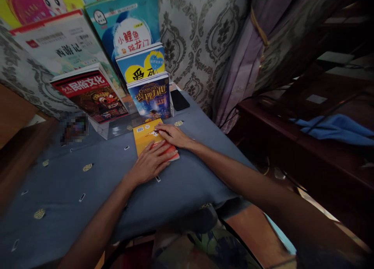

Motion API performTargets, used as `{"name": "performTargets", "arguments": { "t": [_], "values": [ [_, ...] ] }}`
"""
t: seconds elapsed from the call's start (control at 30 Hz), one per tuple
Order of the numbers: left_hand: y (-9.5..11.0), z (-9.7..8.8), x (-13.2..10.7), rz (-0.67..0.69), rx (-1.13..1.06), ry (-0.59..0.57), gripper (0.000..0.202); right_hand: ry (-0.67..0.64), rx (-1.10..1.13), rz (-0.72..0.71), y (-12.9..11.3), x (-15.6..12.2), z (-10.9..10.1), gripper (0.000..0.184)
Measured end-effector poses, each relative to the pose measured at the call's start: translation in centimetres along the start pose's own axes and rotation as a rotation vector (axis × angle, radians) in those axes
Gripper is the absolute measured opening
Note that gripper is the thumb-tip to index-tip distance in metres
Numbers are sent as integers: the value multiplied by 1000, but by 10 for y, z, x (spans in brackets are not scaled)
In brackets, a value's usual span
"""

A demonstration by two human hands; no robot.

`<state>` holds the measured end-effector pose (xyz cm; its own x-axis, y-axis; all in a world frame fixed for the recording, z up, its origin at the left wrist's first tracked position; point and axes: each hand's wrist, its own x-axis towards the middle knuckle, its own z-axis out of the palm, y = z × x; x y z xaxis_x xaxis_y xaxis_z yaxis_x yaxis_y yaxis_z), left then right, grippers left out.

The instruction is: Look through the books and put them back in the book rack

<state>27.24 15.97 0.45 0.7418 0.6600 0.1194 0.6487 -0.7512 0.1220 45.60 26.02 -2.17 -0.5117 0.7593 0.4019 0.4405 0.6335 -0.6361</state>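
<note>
A yellow and orange paperback book (143,138) lies closed and flat on the blue-grey tablecloth (108,187), with a barcode near its upper left corner. My left hand (150,162) rests on the book's lower part, fingers stretched out over the cover. Across the upper right part of the same book lies my right hand (174,136), its fingers extended and flat. Just behind the book, a dark blue book with gold lettering (150,95) stands in a clear stand (106,129). Beside it, a red-topped book (92,92) leans back in the stand.
More books stand behind, among them a teal one (128,27) and a pale one (66,45). A black phone (179,100) lies to the right of the stand. Patterned wallpaper (193,39) backs the table, and a dark wooden cabinet (286,160) with a blue cloth (336,129) stands right.
</note>
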Motion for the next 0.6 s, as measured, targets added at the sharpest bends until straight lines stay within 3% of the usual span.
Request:
{"name": "performTargets", "arguments": {
  "t": [0.27,0.6],
  "values": [
    [-2,4,-3,25,-27,68,43,-62,14,-8,-9,-8,0,40],
    [-9,5,-3,108,-238,247,35,-104,-15,-19,-47,-80,-9,48]
  ]
}}
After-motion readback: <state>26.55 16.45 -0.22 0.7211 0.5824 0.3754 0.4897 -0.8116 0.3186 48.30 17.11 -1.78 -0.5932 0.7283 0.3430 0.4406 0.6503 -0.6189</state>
